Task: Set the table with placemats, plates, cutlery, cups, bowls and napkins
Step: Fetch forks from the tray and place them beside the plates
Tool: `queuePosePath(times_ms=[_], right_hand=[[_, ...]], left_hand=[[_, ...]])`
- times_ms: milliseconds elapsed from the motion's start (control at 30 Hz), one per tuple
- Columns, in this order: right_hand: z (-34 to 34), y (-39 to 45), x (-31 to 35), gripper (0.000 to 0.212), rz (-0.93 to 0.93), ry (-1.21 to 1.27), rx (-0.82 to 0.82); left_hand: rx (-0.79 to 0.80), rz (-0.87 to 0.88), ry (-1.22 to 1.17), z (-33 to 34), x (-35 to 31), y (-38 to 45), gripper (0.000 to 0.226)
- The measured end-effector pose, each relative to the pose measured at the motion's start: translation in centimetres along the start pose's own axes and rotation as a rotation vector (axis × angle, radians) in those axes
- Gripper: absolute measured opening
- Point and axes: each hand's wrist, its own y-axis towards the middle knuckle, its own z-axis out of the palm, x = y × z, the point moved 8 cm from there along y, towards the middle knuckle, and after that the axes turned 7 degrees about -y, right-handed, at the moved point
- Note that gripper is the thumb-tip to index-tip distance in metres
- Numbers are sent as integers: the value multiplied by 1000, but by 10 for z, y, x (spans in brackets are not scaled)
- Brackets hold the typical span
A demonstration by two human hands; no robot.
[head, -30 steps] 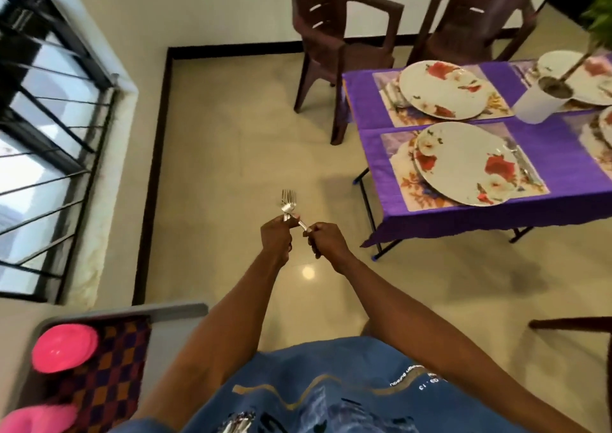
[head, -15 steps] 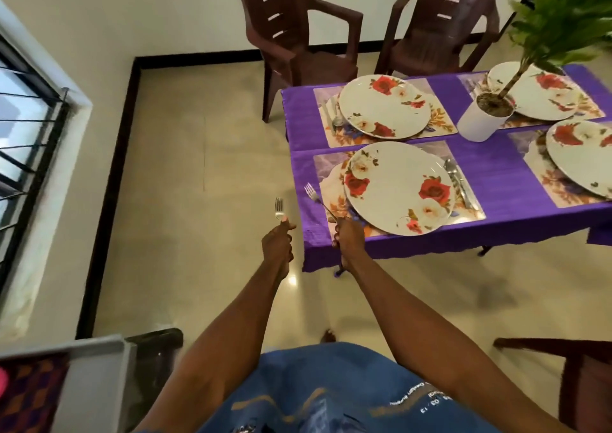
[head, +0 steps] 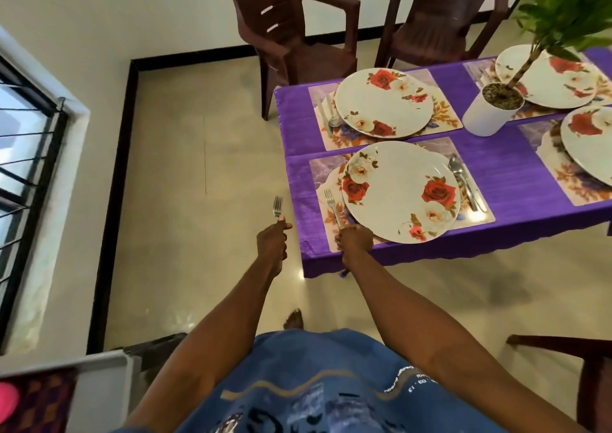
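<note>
Nearest the camera: a blue printed shirt [head: 308,389], both bare forearms reaching forward from it, one bare foot [head: 294,319] on the tiled floor below the table edge.

Left hand [head: 272,241]: fingers curled tight round the handle of a fork [head: 277,207], held off the near left corner of the table [head: 510,181], over the floor. Handle hidden inside the fist; only neck and tines show. Long axis roughly upright in view, tines pointing away from the person.

Right hand [head: 355,241]: over the near edge of the table, fingers closed on the handle end of a second fork [head: 332,208]. This fork runs along the left side of the nearest plate [head: 400,191], over the placemat [head: 331,230], tines pointing away toward the far side of the table, axis leaning slightly left. Cannot tell whether it already lies flat on the placemat or is just above it.

Right of the nearest plate: a spoon and knife [head: 465,184] side by side, long axes parallel to the fork.

Beyond, on the far side of the table: a second plate [head: 384,101] on its own placemat, cutlery at its left partly tucked under the rim, hard to sort piece by piece. A white plant pot [head: 486,114] stands right of it. Two further plates at the right are cut off by the frame and partly hidden by the plant. Two brown plastic chairs [head: 298,35] stand behind the table.
</note>
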Motion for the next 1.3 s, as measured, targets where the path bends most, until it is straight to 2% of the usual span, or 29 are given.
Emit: queuePosePath(times_ms=[133,233,500,700,1300], right_hand=[[-2,-10,32,26,-258,-441,-84],[-6,-18,48,28,-401,-694,-143],[0,-26,51,28,-621,-949,-132],[2,-32,48,27,-763,-1000,-138],[0,-35,45,25,-702,-940,-106]], left_hand=[[0,-14,19,-2,-1,8,34],[8,-21,21,-2,1,12,35],[26,-24,11,-9,2,19,37],[37,-19,26,-12,1,19,35],[75,-11,42,-11,-6,29,34]])
